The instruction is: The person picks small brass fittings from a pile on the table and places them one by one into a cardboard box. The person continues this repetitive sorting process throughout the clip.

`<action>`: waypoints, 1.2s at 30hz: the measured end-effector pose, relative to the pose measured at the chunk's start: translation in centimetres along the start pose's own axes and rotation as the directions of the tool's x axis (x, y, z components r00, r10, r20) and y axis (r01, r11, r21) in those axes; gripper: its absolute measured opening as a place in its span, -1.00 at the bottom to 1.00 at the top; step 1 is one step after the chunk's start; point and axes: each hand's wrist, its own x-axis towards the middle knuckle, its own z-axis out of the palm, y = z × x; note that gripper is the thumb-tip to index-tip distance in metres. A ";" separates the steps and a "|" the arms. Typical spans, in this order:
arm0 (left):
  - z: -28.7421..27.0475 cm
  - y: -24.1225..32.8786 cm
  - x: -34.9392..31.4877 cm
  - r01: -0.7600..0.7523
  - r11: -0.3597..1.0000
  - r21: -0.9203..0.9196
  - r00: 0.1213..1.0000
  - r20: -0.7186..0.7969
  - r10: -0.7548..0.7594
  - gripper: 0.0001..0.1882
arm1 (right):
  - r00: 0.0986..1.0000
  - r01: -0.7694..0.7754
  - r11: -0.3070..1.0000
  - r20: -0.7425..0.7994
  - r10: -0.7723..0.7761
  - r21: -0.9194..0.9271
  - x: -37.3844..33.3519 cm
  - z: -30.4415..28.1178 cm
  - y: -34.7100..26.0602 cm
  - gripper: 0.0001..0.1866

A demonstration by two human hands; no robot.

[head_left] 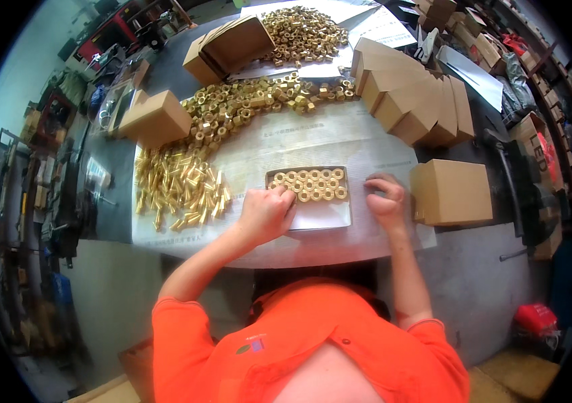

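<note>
A shallow open carton (350, 218) lies on the paper-covered table in front of me. Brass nuts (313, 185) stand in tidy rows in its far part, while its near part shows a bare white bottom. Over the carton's left side, my left hand (267, 213) is closed, fingertips down at the left end of the rows; whatever it pinches is hidden. Just right of the carton, my right hand (388, 199) rests with fingers curled in. Its palm is hidden, so I cannot make out anything inside it.
Loose brass nuts (232, 107) spread across the back, near a pile of brass cone-ended fittings (182, 188) at left. A larger nut heap (303, 33) lies farther back. Cardboard boxes (153, 119) stand left, a stacked row of cartons (410, 101) back right, and one carton (453, 193) right.
</note>
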 end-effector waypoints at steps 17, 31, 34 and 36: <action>-2.0 -7.0 6.7 0.301 0.939 -0.163 0.953 0.029 -0.301 -0.77 | 1.000 0.019 1.000 -0.002 -0.019 -0.017 0.2 0.1 -0.1 -0.77; 6.9 -13.7 15.3 0.361 0.923 0.133 0.925 -0.181 -0.335 -0.82 | 0.999 0.049 0.999 0.013 -0.049 -0.021 0.1 -0.3 -0.3 -0.76; 6.9 -13.8 15.0 0.333 0.936 0.114 0.928 -0.217 -0.304 -0.86 | 0.999 0.031 1.000 0.013 -0.031 -0.001 -0.1 0.0 0.2 -0.76; 6.3 -13.5 15.2 0.336 0.934 0.118 0.933 -0.180 -0.313 -0.86 | 0.999 0.012 1.000 0.031 -0.012 0.006 0.1 -0.1 0.0 -0.76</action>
